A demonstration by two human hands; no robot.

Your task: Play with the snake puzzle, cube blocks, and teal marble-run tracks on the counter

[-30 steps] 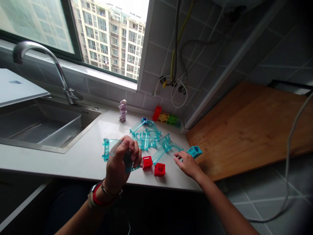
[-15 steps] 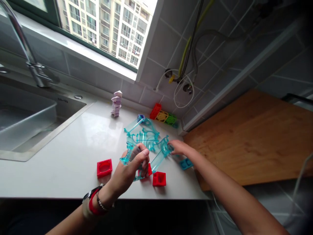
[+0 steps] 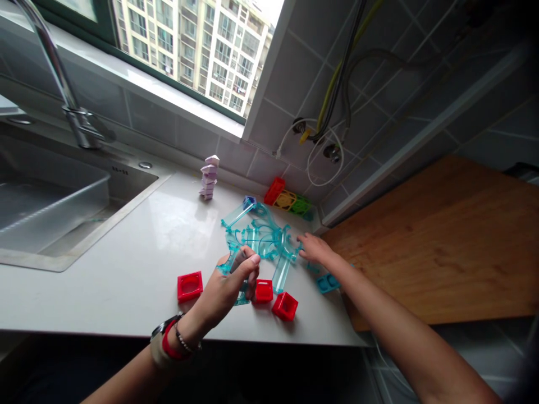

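Observation:
My left hand (image 3: pixel 229 289) is closed around a clear teal track piece (image 3: pixel 231 259), whose ends stick out on either side of the fingers. To the right, my right hand (image 3: pixel 314 248) has its fingers apart at the edge of a heap of clear teal track pieces (image 3: pixel 261 238); its fingertips are close to a curved piece, and contact is hard to make out. A straight track piece (image 3: pixel 281 274) points toward the front edge. Near my left hand are a red cube block (image 3: pixel 264 291), another red block (image 3: pixel 285 306) turned at an angle, and a red block with a round opening (image 3: pixel 190 287).
A blue block piece (image 3: pixel 328 283) lies by the wooden board (image 3: pixel 442 241) on the right. Red, yellow and green blocks (image 3: pixel 286 199) line the wall. A stacked lilac paper-like figure (image 3: pixel 209 178) stands behind. The sink (image 3: pixel 59 264) is at the left.
My right hand has drawn back slightly from the curved track piece. The straight piece has swung to a steeper angle and the right-hand red block has turned. The left hand keeps its hold.

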